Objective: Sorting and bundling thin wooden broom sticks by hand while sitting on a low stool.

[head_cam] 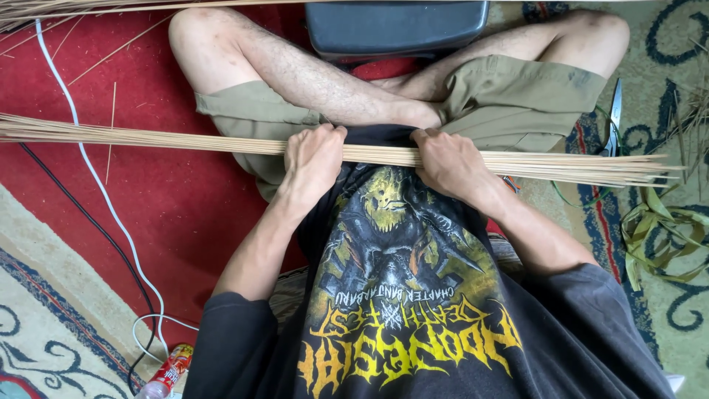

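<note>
Head view: fingers of the left hand point(314, 157) and right hand point(445, 162) curl tight around a long bundle of thin tan sticks point(185, 140), which lies across the lap over crossed legs. Scissors point(614, 122) and green leaf strips point(657, 229) lie at right; a plastic bottle point(166, 372) lies lower left.

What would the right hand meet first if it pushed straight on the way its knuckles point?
Likely the person's own crossed shin, just beyond the right hand gripping the stick bundle; depth is unclear.
</note>
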